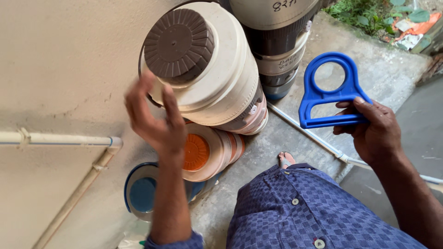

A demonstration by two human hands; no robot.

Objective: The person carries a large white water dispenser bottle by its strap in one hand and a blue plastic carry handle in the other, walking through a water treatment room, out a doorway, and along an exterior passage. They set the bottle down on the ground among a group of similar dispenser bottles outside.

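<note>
My left hand (154,120) is raised with fingers apart, just below and left of a white water can (221,78) that has a brown ribbed cap (177,44); it holds nothing. My right hand (374,129) grips the bar of a blue plastic bottle-carrier handle (330,92) with a round ring at its top. The white can sits on top of a stack, above a can with an orange cap (196,152) and a lower one with a blue cap (142,193).
More stacked cans (279,50) stand behind. A beige wall carries white pipes (55,139) on the left. Another white pipe (318,138) runs along the concrete floor. My sandalled foot (286,159) shows below. Weeds and litter (406,23) lie at the top right.
</note>
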